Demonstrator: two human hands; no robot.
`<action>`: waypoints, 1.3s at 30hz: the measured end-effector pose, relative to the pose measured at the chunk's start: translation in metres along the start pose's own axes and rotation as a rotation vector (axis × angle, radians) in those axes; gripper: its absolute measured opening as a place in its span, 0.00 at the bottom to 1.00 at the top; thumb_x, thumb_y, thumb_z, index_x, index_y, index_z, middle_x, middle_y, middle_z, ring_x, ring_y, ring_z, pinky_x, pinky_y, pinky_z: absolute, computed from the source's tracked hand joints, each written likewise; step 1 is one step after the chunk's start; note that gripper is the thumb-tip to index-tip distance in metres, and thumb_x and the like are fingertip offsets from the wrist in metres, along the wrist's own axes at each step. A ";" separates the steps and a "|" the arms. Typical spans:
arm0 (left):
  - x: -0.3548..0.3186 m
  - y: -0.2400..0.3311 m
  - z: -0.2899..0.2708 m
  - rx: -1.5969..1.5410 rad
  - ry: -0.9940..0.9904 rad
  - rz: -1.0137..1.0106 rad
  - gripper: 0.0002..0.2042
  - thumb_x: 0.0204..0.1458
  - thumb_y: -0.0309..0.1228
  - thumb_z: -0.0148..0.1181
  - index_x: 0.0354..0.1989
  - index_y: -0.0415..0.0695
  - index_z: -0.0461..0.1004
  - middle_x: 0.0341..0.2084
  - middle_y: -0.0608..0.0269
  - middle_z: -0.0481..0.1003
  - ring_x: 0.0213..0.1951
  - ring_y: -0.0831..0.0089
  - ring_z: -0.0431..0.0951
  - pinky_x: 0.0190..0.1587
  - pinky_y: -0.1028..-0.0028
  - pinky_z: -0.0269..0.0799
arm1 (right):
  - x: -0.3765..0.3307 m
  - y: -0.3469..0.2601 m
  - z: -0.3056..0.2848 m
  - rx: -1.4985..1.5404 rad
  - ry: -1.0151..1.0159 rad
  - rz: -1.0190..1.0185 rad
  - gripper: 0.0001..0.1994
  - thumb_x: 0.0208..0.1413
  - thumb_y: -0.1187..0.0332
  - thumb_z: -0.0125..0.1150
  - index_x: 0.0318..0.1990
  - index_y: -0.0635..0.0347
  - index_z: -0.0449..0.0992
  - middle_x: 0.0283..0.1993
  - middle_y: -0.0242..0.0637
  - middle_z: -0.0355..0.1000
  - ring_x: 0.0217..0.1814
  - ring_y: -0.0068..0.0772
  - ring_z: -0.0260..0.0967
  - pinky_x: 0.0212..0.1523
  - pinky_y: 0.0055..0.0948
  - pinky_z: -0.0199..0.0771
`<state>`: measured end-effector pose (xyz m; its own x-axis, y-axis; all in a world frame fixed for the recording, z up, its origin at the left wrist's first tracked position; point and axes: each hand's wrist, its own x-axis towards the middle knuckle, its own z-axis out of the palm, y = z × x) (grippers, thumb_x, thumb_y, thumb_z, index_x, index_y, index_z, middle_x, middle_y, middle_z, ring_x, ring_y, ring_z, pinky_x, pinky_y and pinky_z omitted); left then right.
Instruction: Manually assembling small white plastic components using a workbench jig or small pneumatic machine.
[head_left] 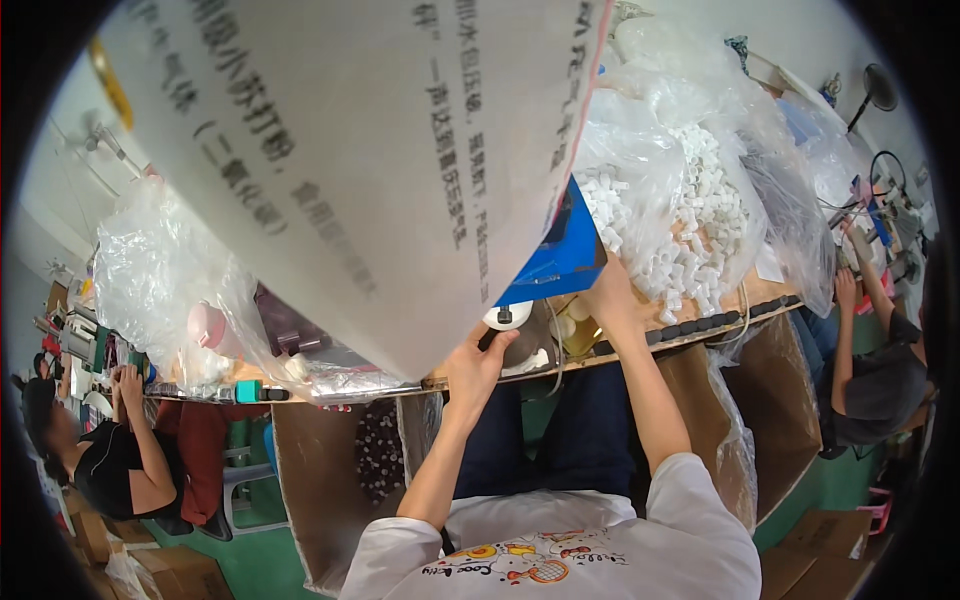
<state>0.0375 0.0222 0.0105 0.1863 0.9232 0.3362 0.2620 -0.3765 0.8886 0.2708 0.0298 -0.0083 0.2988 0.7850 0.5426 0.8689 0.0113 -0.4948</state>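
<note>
- We have our left hand [470, 376] at the near side of the desk [738, 297], with its thumb stretched out just below a white round piece [507, 316] that bears a dark spot.
- We see the left fingers only in part, bent toward that piece; a small black part shows between thumb and fingers, yet we cannot tell whether they are clamped on anything.
- Our right hand [610, 300] is raised at the lower right corner of a blue bin [540, 283]; its fingers are hidden behind the bin, so we cannot tell whether they are apart or together.
- We find the white round piece below the blue bin, between our two hands and nearer the left one.
- A large printed sheet [370, 190] hangs close before us and covers much of the view.
- To our right, a heap of small white plastic pieces [690, 240] spills from clear plastic bags [640, 60].
- To our left lie a crumpled clear bag [150, 275], a pink round thing [207, 325] and dark cylinders [293, 341].
- Below the edge we have open cardboard boxes [318, 480] on both sides of our legs.
- A person in black [110, 460] sits far left, and another person in dark clothing [880, 400] far right.
</note>
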 end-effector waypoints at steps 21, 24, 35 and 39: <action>0.068 -0.154 -0.105 0.735 0.045 0.027 0.13 0.55 0.33 0.64 0.44 0.38 0.80 0.29 0.50 0.81 0.31 0.56 0.81 0.34 0.64 0.73 | -0.048 -0.108 0.014 0.441 -0.062 -0.080 0.11 0.43 0.76 0.68 0.37 0.60 0.80 0.34 0.44 0.75 0.45 0.55 0.69 0.49 0.47 0.69; 0.074 -0.170 -0.087 0.732 0.015 0.113 0.12 0.53 0.29 0.65 0.45 0.37 0.79 0.31 0.50 0.81 0.33 0.58 0.81 0.35 0.65 0.74 | -0.056 -0.090 0.015 0.449 -0.066 -0.141 0.10 0.46 0.74 0.68 0.38 0.63 0.79 0.36 0.44 0.76 0.45 0.49 0.73 0.50 0.42 0.73; 0.026 -0.008 -0.035 -0.127 -0.172 -0.055 0.18 0.47 0.17 0.68 0.48 0.34 0.77 0.39 0.52 0.82 0.40 0.67 0.82 0.42 0.69 0.75 | -0.070 0.069 -0.123 -0.149 -0.214 0.269 0.11 0.48 0.81 0.60 0.39 0.63 0.82 0.37 0.49 0.74 0.45 0.53 0.74 0.47 0.42 0.73; 0.020 0.004 -0.028 0.137 -0.268 0.109 0.09 0.51 0.27 0.68 0.39 0.39 0.82 0.29 0.57 0.81 0.31 0.61 0.79 0.37 0.69 0.72 | -0.061 0.069 -0.120 -0.211 -0.232 0.142 0.09 0.47 0.82 0.62 0.37 0.66 0.81 0.35 0.49 0.75 0.38 0.53 0.75 0.41 0.41 0.73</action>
<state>0.0155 0.0414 0.0299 0.4581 0.8306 0.3165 0.3487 -0.4955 0.7956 0.3598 -0.0917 0.0057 0.3461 0.8896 0.2979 0.8947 -0.2175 -0.3902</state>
